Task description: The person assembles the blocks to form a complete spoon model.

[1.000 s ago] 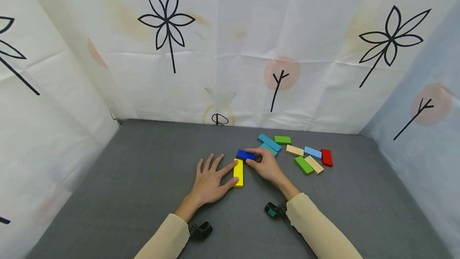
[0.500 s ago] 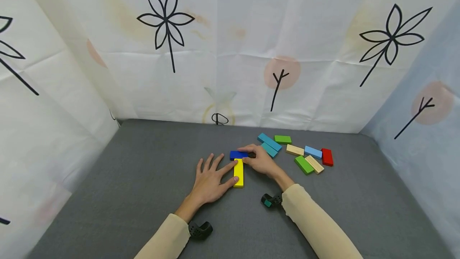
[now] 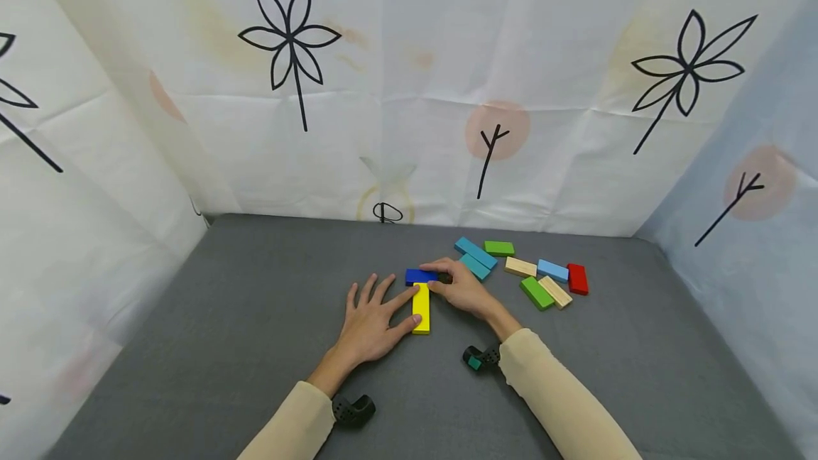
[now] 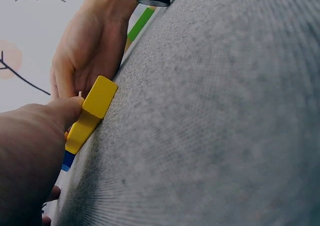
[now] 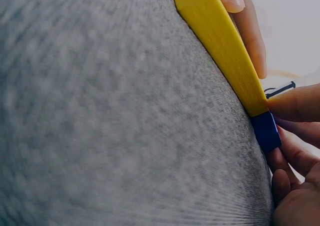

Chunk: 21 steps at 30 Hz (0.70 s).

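A yellow block (image 3: 421,309) lies lengthwise on the grey table in front of me. My left hand (image 3: 372,326) is spread flat beside it, with index finger and thumb touching its left edge. Across the yellow block's far end lies a dark blue block (image 3: 417,276), forming a T shape. My right hand (image 3: 468,291) pinches the blue block's right part between thumb and fingers, partly hiding it. In the right wrist view, the yellow block (image 5: 222,48) meets the blue block (image 5: 266,131) end to side.
Right of my right hand lie two teal blocks (image 3: 476,253), green blocks (image 3: 498,248), wooden blocks (image 3: 520,266), a light blue block (image 3: 552,270) and a red block (image 3: 578,280). A patterned white cloth (image 3: 422,162) hangs behind the table.
My right hand has slid the blue block left and straightened it across the yellow block's far end. My left hand and the yellow block have stayed in place.
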### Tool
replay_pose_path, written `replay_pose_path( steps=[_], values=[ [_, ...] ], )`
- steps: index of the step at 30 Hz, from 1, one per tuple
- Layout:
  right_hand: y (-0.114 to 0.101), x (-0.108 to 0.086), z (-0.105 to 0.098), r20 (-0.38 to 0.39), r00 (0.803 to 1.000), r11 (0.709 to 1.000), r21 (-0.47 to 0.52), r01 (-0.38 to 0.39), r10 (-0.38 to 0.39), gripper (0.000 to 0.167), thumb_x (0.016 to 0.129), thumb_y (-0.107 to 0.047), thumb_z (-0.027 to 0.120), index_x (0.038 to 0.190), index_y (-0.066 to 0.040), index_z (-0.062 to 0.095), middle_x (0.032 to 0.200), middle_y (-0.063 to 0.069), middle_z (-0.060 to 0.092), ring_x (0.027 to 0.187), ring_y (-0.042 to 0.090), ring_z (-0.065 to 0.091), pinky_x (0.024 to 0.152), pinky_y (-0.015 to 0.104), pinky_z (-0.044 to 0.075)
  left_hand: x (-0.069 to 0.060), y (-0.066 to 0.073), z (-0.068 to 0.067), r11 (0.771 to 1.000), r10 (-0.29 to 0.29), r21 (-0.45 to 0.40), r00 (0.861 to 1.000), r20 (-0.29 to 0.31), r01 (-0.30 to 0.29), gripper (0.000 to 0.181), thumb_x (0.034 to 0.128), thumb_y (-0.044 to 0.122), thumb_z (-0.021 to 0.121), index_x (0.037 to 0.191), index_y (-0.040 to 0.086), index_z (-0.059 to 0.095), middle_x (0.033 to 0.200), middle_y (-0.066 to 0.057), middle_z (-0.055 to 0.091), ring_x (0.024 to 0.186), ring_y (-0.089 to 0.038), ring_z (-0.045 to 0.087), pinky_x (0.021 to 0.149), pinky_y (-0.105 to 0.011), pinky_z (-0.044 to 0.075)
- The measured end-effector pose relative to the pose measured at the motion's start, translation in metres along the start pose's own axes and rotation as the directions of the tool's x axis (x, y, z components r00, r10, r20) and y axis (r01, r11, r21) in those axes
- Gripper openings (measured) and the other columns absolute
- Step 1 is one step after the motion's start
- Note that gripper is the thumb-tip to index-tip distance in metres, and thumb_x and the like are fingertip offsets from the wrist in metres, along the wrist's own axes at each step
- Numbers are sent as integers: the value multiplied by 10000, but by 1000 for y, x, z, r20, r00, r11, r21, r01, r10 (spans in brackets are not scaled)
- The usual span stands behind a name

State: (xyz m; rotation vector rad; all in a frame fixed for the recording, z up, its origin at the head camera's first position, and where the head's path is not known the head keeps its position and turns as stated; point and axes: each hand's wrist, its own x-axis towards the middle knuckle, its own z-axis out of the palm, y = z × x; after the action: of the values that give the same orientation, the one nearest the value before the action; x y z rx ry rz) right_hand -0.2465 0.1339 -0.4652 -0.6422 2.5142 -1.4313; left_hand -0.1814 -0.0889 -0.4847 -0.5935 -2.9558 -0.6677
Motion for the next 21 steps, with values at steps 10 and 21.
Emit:
replay_pose_path(
  steps=[10, 21],
  values=[
    [1, -1, -1, -7, 1000, 1000, -4, 7, -7, 365, 1007, -69, 615, 1369, -31, 637, 1362, 150, 588, 1258, 333, 531, 1060, 539, 425, 5, 1, 0, 998, 2, -55, 1000, -7, -2, 626, 991, 624, 508, 1543, 333, 461, 1594, -168, 356, 1481, -478, 205, 1131, -727, 37],
    [1, -1, 1, -37, 999, 1000, 20, 8, -7, 397, 994, -64, 627, 1389, -31, 618, 1353, 146, 597, 1248, 329, 539, 1058, 533, 423, 17, -2, 1, 1000, -1, -16, 1000, 3, 1, 674, 976, 661, 475, 1556, 319, 442, 1630, -182, 296, 1516, -451, 149, 1148, -720, 13]
  ],
)
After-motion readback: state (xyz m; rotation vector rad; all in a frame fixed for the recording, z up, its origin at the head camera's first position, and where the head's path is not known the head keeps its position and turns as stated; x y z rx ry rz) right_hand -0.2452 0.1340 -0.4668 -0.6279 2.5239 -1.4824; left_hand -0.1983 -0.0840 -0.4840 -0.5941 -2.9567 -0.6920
